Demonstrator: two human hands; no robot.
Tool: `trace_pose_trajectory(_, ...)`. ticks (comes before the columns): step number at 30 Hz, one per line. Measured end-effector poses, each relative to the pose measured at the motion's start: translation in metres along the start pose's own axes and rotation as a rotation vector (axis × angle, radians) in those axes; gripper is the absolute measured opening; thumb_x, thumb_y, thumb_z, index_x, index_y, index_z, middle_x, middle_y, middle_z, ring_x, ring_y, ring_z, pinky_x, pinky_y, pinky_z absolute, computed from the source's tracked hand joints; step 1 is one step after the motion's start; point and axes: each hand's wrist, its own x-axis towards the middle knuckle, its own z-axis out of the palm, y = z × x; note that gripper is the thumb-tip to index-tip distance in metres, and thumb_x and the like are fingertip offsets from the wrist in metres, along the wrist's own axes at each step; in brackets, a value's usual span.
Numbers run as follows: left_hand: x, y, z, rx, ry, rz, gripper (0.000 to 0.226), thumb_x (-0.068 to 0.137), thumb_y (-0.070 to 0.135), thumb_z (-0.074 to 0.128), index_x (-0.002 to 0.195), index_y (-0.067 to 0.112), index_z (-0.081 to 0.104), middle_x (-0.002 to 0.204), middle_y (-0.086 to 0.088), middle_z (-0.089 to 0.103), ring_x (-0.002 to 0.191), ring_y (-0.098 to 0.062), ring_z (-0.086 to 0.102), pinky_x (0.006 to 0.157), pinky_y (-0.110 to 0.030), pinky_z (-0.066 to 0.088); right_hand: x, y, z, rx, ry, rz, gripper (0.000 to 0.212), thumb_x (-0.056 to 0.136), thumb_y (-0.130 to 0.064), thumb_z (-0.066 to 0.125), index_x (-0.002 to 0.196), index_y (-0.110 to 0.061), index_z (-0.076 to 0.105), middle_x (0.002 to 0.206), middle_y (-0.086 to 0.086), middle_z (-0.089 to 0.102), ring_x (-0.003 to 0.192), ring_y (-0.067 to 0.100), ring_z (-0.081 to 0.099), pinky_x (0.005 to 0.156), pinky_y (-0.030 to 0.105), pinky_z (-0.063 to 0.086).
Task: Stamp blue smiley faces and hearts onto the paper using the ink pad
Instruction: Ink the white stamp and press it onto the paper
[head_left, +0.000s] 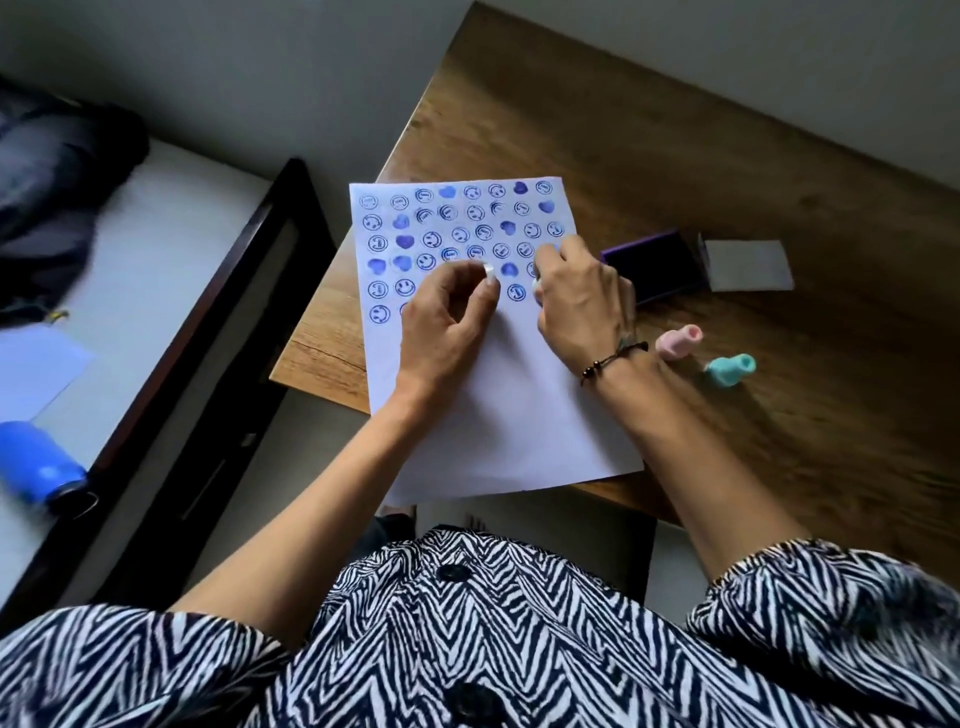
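Observation:
A white sheet of paper (498, 415) lies on the wooden table, its upper half filled with rows of blue smiley faces and hearts. My left hand (447, 317) rests on the paper with fingers curled around a small white stamp (488, 273). My right hand (582, 296) is pressed down at the paper's right edge, closed on a pale stamp (537, 291) that is mostly hidden beneath it. The open purple ink pad (660, 265) sits just right of that hand, its grey lid (748, 265) beside it.
A pink stamp (678, 343) and a teal stamp (732, 368) lie on the wooden table (779, 171) right of my wrist. Left of the table stands a bed with a dark frame (234, 291), a blue bottle (41, 467) and dark clothes (57, 187).

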Motion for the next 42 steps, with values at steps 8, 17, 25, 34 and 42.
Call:
trace_pose_trajectory(8,-0.003,0.001,0.001,0.045,-0.014,0.032,0.028,0.084,0.025,0.055,0.101,0.004,0.06,0.101,-0.02,0.066,0.096,-0.029,0.062,0.09,-0.042,0.049,0.002,0.002,0.0,0.014,-0.011,-0.035,0.019,0.086,-0.004,0.043,0.102,-0.007,0.051,0.112,0.02,0.053,0.08,0.042,0.065,0.055,0.035,0.032)
trace_pose_trajectory(17,-0.003,0.0,0.002,0.064,-0.014,0.033,0.02,0.087,0.021,0.057,0.101,0.006,0.061,0.101,-0.016,0.067,0.089,-0.015,0.059,0.085,-0.027,0.046,0.003,0.002,-0.001,0.044,-0.026,-0.024,0.015,0.083,-0.002,0.046,0.097,-0.006,0.053,0.106,0.02,0.055,0.08,0.043,0.064,0.055,0.037,0.035)
trace_pose_trajectory(25,-0.001,-0.001,0.002,0.091,0.011,0.051,0.02,0.086,0.022,0.058,0.1,0.007,0.062,0.098,-0.009,0.067,0.087,-0.012,0.058,0.076,-0.012,0.042,-0.009,0.022,-0.041,0.445,0.124,0.277,0.01,0.081,-0.01,0.055,0.084,-0.012,0.063,0.096,0.013,0.07,0.078,0.036,0.067,0.069,0.044,0.057)
trace_pose_trajectory(34,-0.006,0.013,0.002,-0.158,-0.154,0.037,0.013,0.085,0.015,0.059,0.097,0.009,0.061,0.081,0.001,0.062,0.072,-0.005,0.056,0.076,-0.026,0.049,-0.04,0.02,-0.052,0.871,0.118,0.394,0.005,0.08,-0.008,0.064,0.085,-0.009,0.065,0.076,0.01,0.07,0.049,0.017,0.066,0.055,0.035,0.059)
trace_pose_trajectory(42,-0.018,0.027,0.013,-0.279,-0.383,0.054,0.017,0.086,0.012,0.056,0.101,0.006,0.062,0.083,-0.007,0.061,0.074,-0.013,0.054,0.07,-0.021,0.047,-0.06,0.014,-0.051,1.129,0.117,0.375,0.012,0.086,-0.012,0.064,0.097,-0.008,0.062,0.078,0.004,0.067,0.05,0.008,0.066,0.053,0.025,0.059)
